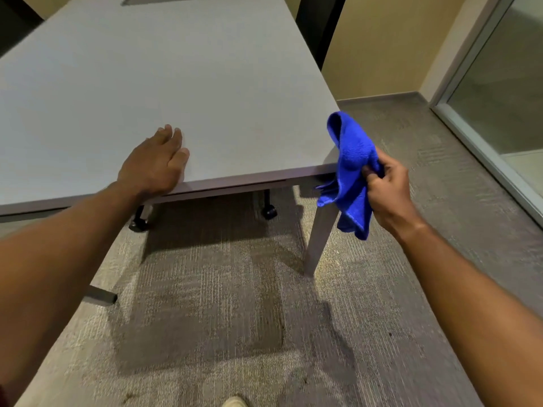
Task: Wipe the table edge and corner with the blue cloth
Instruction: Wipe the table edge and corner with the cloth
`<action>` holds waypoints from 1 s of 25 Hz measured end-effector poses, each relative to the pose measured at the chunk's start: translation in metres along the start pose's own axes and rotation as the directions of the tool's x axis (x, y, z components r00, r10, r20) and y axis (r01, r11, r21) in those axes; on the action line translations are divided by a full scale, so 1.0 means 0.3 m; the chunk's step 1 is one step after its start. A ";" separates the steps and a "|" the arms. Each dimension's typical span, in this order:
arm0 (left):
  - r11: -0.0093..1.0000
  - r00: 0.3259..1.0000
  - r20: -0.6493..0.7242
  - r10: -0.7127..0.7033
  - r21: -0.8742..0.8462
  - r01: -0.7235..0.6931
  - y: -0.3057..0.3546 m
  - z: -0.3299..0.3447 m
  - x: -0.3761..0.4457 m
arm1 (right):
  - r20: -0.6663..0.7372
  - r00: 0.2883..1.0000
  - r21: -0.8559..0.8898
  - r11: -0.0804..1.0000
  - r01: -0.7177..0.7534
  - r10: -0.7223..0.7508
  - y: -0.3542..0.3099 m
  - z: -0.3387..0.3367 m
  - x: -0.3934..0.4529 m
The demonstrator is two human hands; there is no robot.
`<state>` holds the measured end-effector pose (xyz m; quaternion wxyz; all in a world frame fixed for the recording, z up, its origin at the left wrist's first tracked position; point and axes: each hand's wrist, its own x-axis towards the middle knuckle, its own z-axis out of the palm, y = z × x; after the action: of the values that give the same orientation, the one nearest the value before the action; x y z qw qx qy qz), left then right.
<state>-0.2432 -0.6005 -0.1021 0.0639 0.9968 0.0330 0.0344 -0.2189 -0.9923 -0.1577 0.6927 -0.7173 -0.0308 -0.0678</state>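
One blue cloth (351, 168), two hands. The right hand (388, 189) has its grip closed on the cloth beside the worktop (176, 83) corner; the left hand (155, 163) lies flat, open, on the near edge.

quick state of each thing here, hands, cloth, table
left hand: flat, palm down on the table near its front edge
right hand: closed on the cloth
cloth: bunched, hanging at the table corner
table: bare grey top

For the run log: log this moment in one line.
left hand flat on table | right hand holds blue cloth at corner
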 end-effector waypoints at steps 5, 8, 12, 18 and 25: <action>1.000 1.000 -0.011 0.008 0.008 -0.008 -0.003 0.005 0.012 | 0.003 1.000 -0.174 0.984 0.030 -0.030 -0.037 0.036 -0.022; 1.000 1.000 -0.012 0.012 0.016 -0.012 -0.004 0.006 0.007 | 0.109 0.984 -0.673 0.718 0.178 -0.142 -0.094 0.097 -0.055; 0.999 0.999 -0.019 0.029 0.030 -0.028 -0.018 0.012 0.016 | 0.249 0.967 -0.903 0.350 0.250 -0.048 -0.157 0.169 0.036; 0.999 1.000 -0.015 0.019 0.033 -0.018 -0.008 0.008 0.014 | 0.264 0.963 -0.934 0.266 0.240 0.060 -0.179 0.225 0.167; 1.000 1.000 0.012 0.011 -0.003 -0.011 0.001 -0.011 -0.002 | 0.457 0.889 -0.872 0.211 0.442 0.022 -0.193 0.237 0.070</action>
<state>-0.2440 -0.6003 -0.0989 0.0655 0.9971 0.0272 0.0286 -0.2021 -0.9203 -0.0998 0.0685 -0.9742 -0.2129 -0.0307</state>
